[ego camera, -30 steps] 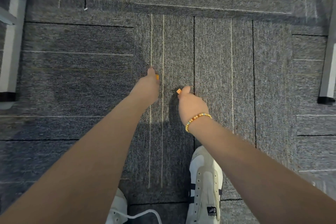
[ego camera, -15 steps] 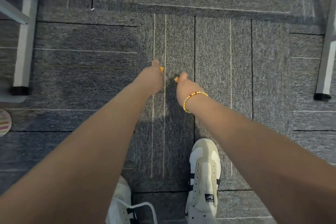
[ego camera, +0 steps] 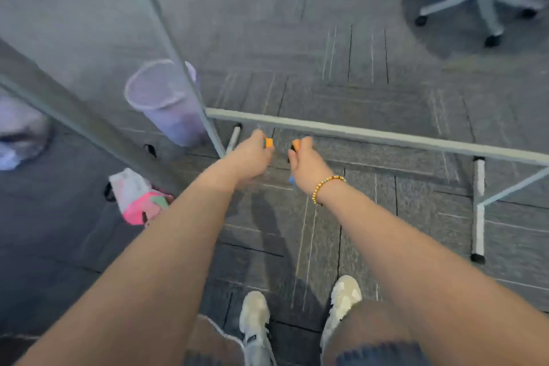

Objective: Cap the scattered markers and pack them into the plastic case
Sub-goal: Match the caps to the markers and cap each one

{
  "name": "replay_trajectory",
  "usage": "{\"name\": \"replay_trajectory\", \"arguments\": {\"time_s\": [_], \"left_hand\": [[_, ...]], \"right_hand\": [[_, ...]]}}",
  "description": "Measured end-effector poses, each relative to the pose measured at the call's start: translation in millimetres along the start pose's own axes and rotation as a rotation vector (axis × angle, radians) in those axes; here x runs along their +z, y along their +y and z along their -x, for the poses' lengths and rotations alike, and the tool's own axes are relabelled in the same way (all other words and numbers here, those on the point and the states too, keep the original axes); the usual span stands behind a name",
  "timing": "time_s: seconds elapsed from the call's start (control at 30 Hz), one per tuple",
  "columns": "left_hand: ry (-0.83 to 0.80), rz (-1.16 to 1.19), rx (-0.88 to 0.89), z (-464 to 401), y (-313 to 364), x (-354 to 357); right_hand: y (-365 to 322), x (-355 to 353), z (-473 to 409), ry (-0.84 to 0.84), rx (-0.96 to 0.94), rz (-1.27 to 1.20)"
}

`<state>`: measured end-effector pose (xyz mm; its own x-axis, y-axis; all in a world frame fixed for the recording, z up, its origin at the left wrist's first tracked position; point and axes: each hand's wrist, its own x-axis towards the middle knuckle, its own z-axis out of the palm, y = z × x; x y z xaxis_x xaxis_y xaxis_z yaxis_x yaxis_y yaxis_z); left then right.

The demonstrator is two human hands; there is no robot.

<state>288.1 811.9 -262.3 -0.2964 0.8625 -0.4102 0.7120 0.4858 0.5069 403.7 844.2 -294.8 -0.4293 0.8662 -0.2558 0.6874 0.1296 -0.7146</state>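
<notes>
Hands out over carpet (ego camera: pixel 386 217), a gap between them. Left hand (ego camera: pixel 252 154) pinches orange piece (ego camera: pixel 269 142); right hand (ego camera: pixel 306 160) pinches orange-tipped marker (ego camera: pixel 294 148). Which is cap: cannot tell. Case unseen. Risk: blurred view, misaligned capping, piece dropped to carpet.

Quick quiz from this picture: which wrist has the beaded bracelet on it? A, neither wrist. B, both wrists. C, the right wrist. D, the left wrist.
C: the beaded bracelet circles only the wrist of the right hand; the wrist behind the left hand is bare.
</notes>
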Motion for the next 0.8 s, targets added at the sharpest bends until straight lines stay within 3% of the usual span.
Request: {"name": "replay_trajectory", "arguments": {"time_s": [0.13, 0.4, 0.53, 0.8], "left_hand": [[0.154, 0.018, 0.01, 109.6, 15.9, -71.4], [0.479, 0.282, 0.034, 276.9, -4.6, -156.0], [0.603, 0.32, -0.004, 349.1, -33.6, -196.4], [0.811, 0.451, -0.203, 476.4, -148.0, -258.7]], "right_hand": [[-95.3, -36.5, 71.9, 0.033, -0.137, -0.031], [-231.2, -69.1, 191.0, 0.095, -0.453, -0.098], [-292.8, -50.2, 227.5, 0.103, -0.579, -0.119], [-410.5, 49.0, 305.6, -0.094, -0.83, -0.063]]}}
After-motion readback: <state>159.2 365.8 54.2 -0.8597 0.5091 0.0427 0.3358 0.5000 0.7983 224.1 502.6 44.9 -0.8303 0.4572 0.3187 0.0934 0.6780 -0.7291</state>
